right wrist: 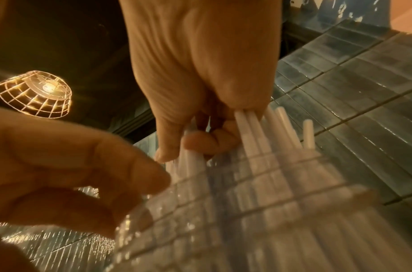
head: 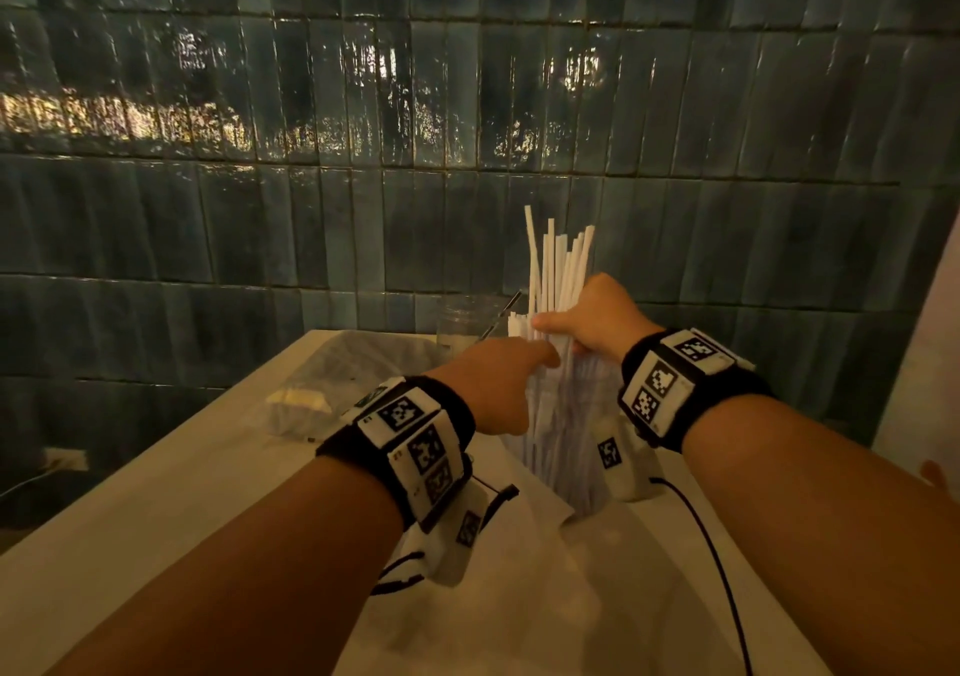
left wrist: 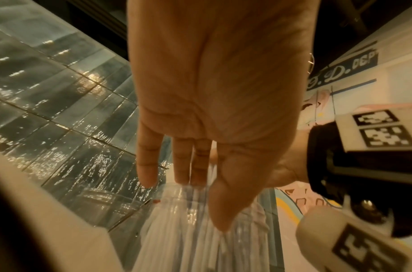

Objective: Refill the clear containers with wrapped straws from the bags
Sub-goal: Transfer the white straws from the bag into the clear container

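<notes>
At centre frame, the right hand (head: 597, 319) clenched a bundle of wrapped straws (head: 558, 280) standing upright in their clear bag (head: 563, 446) on the counter (head: 156, 493). The left hand (head: 496, 381), fingers straight, pressed against the bag's side.

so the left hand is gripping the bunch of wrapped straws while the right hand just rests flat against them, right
No, the hands are swapped. The right hand curls its fingers round the wrapped straws, as the right wrist view shows; the left hand lies with straight fingers against them, as the left wrist view shows.
</notes>
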Motion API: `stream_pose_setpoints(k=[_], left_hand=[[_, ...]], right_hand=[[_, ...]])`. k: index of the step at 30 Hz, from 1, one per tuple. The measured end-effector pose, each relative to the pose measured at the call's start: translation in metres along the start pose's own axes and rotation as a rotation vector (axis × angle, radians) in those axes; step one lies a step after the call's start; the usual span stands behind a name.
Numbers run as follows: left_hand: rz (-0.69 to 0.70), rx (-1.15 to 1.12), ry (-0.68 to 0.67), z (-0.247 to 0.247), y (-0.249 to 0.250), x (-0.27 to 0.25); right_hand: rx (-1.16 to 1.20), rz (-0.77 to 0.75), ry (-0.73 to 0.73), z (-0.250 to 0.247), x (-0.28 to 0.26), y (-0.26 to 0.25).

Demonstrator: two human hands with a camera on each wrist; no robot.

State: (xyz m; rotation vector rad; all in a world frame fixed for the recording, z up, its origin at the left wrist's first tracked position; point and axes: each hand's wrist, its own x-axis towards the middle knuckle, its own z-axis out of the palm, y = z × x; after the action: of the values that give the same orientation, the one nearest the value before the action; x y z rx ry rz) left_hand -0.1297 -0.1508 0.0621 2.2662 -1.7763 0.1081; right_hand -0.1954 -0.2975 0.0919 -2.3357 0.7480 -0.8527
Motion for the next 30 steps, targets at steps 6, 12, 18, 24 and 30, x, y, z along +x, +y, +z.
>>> stream_pose_setpoints(k=[6, 12, 18, 24, 30], left_hand=[[-0.056, -0.122, 0.064, 0.002, 0.002, -0.004], [-0.072, -0.094, 0.019, 0.001, 0.007, -0.005], [-0.036, 0.044, 0.011, 0.001, 0.008, -0.004], [0.001, 0.169, -0.001, 0.004, 0.006, -0.006], [0.012, 0.214, 0.004, 0.004, 0.007, -0.008]], right_hand=[[0.037, -0.036, -0.018, -0.002, -0.007, -0.003], [0.145, -0.075, 0.141, -0.003, -0.010, -0.006], [0.032, -0.251, 0.274, -0.006, -0.003, -0.033], [-0.354, -0.480, 0.189, -0.002, 0.011, -0.056], [-0.441, -0.360, -0.003, 0.009, 0.001, -0.034]])
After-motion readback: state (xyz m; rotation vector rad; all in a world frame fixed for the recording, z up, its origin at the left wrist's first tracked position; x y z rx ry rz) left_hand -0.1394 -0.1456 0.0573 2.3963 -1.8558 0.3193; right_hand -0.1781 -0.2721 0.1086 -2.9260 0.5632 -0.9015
